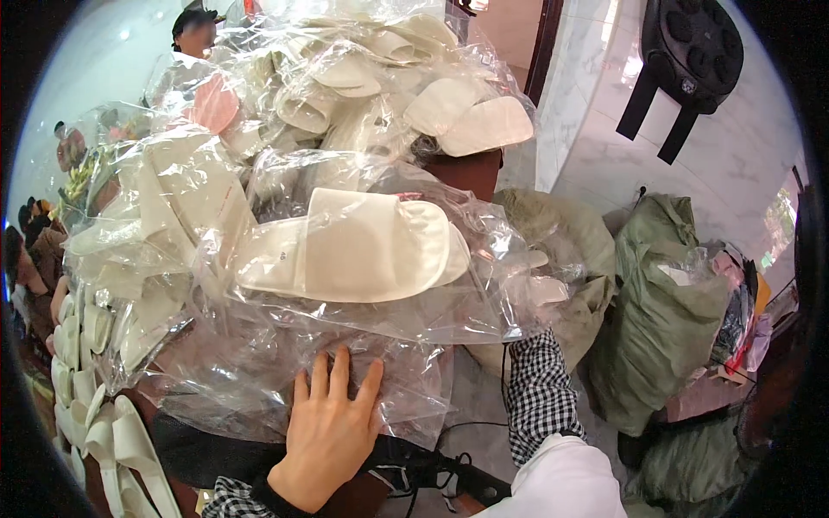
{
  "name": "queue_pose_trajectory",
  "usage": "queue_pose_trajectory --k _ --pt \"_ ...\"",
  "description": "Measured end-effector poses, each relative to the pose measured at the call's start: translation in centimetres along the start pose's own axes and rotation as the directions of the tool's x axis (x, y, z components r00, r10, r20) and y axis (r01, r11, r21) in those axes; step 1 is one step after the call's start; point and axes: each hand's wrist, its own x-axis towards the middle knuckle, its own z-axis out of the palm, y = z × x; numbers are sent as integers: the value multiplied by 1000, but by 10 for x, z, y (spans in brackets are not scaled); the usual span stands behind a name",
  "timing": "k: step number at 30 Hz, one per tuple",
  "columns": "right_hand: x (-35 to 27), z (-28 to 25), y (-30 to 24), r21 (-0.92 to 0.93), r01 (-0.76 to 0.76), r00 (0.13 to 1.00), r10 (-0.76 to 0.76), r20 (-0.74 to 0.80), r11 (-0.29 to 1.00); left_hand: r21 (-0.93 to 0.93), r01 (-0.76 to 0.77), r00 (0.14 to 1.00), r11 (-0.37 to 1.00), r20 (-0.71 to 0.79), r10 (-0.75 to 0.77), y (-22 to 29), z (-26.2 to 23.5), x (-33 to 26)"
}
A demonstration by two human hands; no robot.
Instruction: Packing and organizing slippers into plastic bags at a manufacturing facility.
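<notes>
Cream slippers (376, 246) inside crinkly plastic (250, 363)

White, grey-veined tiles cover the wall (587, 147) at the upper right, beside a dark brown door frame (546, 52). A pale wall (95, 60) gleams upper left, grey floor (479, 388) shows lower centre, and a bright opening (781, 211) glows far right

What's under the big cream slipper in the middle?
Past the right end of the cream slipper shows the edge of what is probably a second slipper, with clear plastic around them. The rest beneath is covered.
</notes>
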Motion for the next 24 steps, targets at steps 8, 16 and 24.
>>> queue_pose_trajectory --k 8,16,24 --pt "60 -68 -40 334 -282 934 177 311 899 -9 -1 1000 1000 -26 1 9 -13 -10" --pt "58 -6 -117 152 -179 971 200 -134 972 -13 39 999 999 20 -39 19 -19 -5" --pt "-45 16 -85 248 -150 920 227 -321 957 45 47 996 998 75 -50 23 -19 2"
